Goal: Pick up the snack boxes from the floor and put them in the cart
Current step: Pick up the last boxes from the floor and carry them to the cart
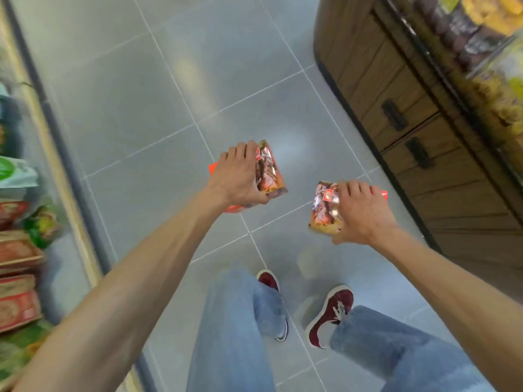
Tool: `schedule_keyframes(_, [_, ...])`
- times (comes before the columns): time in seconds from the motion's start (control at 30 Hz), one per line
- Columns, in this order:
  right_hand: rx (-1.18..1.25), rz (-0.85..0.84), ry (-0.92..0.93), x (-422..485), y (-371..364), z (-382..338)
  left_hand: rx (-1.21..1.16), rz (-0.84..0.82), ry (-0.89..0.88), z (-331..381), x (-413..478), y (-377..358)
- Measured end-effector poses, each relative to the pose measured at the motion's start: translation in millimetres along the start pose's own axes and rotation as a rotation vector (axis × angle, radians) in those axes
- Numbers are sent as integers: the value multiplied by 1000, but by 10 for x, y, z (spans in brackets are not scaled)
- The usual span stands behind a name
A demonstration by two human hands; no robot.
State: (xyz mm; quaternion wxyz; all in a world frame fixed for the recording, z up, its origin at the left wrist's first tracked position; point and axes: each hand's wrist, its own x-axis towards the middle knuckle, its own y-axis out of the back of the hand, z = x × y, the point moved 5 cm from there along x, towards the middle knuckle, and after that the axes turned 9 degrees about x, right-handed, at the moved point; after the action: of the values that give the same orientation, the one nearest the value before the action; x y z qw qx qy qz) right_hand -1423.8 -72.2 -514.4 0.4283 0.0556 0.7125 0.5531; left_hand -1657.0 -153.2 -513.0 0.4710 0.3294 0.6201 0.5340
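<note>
— Now, nearest first: what's at the bottom of view?
— Blue jeans (235, 321) and dark red shoes (331, 315), standing on the grey tiled floor (141, 94). Both bare forearms reach forward above them.
— Hands?
— Apart, each occupied. From above, the left hand (236, 176) grips the first snack box (270, 171), fingers curled over its top edge. Likewise the right hand (365, 213) grips the second snack box (324, 210). Both boxes are off the floor; no further box shows on the tiles.
— Orientation?
— Each box's long axis runs roughly away from the body, and the printed faces show on the sides toward each other. The right hand sits nearer the body; the left is held further out.
— And the cart?
— Not in view. A stocked shelf (19, 250) on the left, a wooden cabinet (396, 108) with drawer handles on the right, open aisle ahead. Judgement: pickup looks done. The next move depends on which way the cart lies, and I cannot read that from here, so a turn to find it probably comes first.
</note>
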Motion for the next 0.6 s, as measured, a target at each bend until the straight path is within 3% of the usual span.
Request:
schedule_keyframes(0.37, [71,225,202,-872,2661,-1310,-91,197,419,-1251,-1385,2546])
schedule_keyframes(0.6, [38,328,364,-1287,3795,-2038,-133,334,595,-1795,-2306,3470])
